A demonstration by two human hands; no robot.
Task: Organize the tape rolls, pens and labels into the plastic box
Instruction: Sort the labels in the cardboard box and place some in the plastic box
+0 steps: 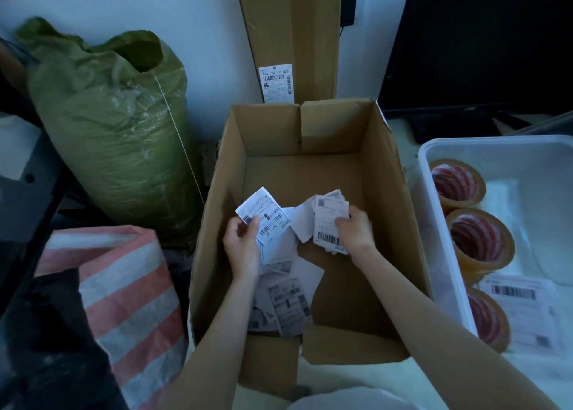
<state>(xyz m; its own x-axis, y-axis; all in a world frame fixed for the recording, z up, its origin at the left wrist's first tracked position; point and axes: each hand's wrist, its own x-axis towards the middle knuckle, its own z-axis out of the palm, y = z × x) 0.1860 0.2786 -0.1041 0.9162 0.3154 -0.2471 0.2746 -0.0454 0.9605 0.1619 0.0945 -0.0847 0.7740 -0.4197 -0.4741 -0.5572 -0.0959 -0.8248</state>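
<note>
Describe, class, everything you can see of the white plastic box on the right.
The plastic box is white and translucent with a rounded rim, cut off by the picture's right edge. It sits open beside the cardboard box. Inside, three brown tape rolls with red-and-white cores line its left wall, and a barcoded label sheet lies flat near the front.

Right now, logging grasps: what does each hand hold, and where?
Left hand pinches loose labels at their lower-left edge; right hand grips a label stack by its right side.
</note>
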